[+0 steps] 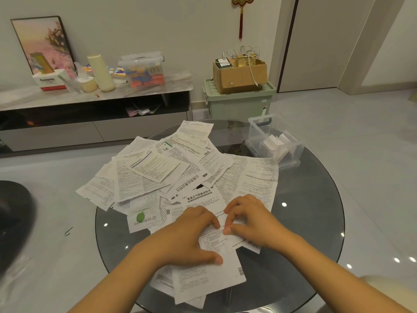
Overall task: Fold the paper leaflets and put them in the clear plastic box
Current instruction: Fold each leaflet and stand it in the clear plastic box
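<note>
Your right hand [248, 220] pinched a leaflet [216, 242] between curled fingers and thumb; your left hand [191, 236] pressed it flat, fingers bent, thumb stretched along the sheet. Both worked at the near edge of the pile [171, 172]. The crease could skew if loose sheets beneath slid. The box [274, 141] sat beyond the pile, far right.
</note>
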Demonstrator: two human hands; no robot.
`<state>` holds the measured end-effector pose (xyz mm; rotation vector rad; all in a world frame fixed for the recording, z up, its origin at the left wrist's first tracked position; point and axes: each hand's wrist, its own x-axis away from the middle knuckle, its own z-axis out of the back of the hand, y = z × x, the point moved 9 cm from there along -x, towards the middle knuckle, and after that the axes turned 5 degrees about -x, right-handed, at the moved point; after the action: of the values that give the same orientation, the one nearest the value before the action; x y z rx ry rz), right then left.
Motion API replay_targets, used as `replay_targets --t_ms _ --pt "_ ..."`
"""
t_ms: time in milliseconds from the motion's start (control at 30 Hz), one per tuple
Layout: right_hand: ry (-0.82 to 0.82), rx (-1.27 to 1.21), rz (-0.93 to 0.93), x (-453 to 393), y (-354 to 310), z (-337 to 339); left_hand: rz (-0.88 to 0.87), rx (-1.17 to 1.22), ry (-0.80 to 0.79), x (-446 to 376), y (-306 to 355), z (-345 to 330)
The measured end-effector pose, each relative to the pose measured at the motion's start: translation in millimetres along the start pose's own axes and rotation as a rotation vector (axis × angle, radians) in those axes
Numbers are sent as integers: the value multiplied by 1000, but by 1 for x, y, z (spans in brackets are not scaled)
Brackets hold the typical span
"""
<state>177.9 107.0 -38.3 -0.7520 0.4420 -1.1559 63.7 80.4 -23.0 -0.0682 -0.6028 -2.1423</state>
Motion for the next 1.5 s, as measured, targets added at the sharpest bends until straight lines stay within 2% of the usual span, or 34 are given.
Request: replay_targets --t_ms 167,400,600,800,867,1000,1167,1267,1367,1434,1501 --pt "59 -205 -43 3 -5 15 -15 68 38 4 5 4" --pt "81 -379 -120 1 1 18 -34 92 188 0 6 19" --pt "86 -430 -158 0 6 18 -16 84 135 -5 -4 13" --pt "91 -437 -99 1 -1 22 -44 151 237 -6 -8 19" --pt "109 -457 -101 1 -4 27 -12 227 306 -5 -12 27" --pt "99 -542 -111 1 -6 24 175 322 431 -8 -29 34" --pt "208 -205 -135 -5 7 19 310 390 532 -13 -47 33" --pt "233 -105 -106 -8 4 16 330 362 558 -15 -51 32" --pt "271 -60 -87 -8 5 18 319 231 532 -15 -47 29" --pt "290 30 -28 -7 0 22 303 103 573 -12 -41 34" --pt "229 132 65 -8 -9 21 236 38 622 -9 -32 43"
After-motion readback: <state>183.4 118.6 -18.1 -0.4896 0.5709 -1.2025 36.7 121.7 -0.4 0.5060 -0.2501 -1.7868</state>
